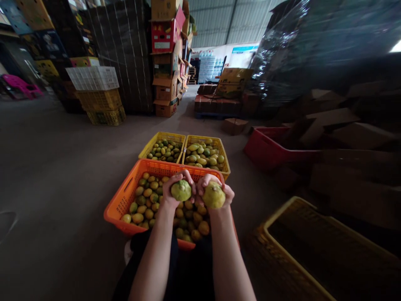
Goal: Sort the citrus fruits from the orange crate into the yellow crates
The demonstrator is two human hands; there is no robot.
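Above the orange crate (120, 217), my left hand (169, 193) is closed around a green lemon (181, 190). Close beside it, my right hand (228, 195) grips a yellower lemon (214, 195). The knobbly end of each fruit faces up toward me. Below them, the orange crate holds many yellow and green lemons (147, 192), partly covered by my hands and forearms. Two yellow crates stand against its far side: the left one (145, 147) with greener fruit, the right one (226, 158) with paler, larger-looking fruit.
A yellow crate (282, 205) stands at lower right, its inside dark. Beyond it are a red crate (263, 148) and loose cardboard (360, 133). Stacked cartons (164, 79), a white crate (94, 78) on yellow ones, and a plastic-wrapped stack (282, 54) stand farther back.
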